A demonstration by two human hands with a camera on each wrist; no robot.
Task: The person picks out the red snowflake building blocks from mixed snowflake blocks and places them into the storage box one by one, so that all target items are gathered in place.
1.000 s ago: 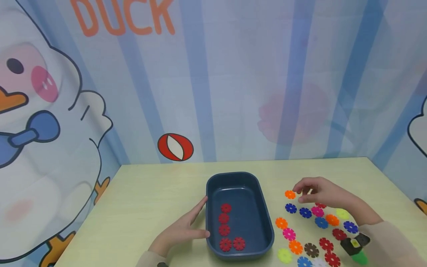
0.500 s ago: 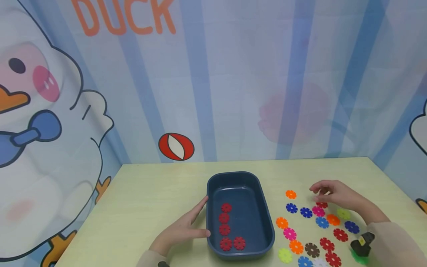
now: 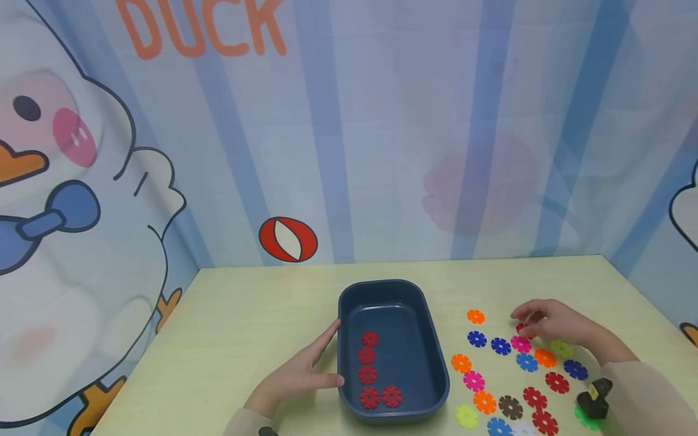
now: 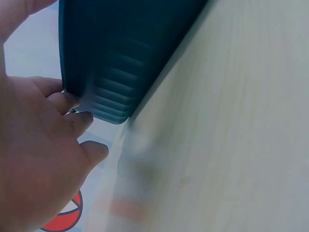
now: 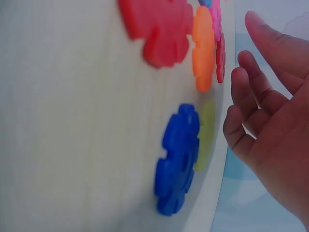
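A dark blue tray [image 3: 406,363] stands on the table with several red flower-shaped discs [image 3: 367,374] lying inside its left part. My left hand [image 3: 297,378] rests against the tray's left side, thumb and fingers spread along it; in the left wrist view the fingertips touch the outer wall of the tray [image 4: 111,63]. My right hand [image 3: 561,324] hovers with loosely bent fingers over another red disc [image 3: 526,331], partly hidden beneath them. In the right wrist view a gap shows between the right hand's fingers [image 5: 248,104] and that red disc [image 5: 220,58].
Right of the tray lie loose discs in several colours, among them an orange disc [image 3: 475,317], a pink disc [image 3: 520,344], a brown disc [image 3: 511,407] and a dark blue disc [image 3: 575,369]. A printed curtain [image 3: 382,151] hangs behind the table.
My right hand has moved right, away from the orange disc at the back, then down over the red disc. The left hand and the tray have stayed in place.
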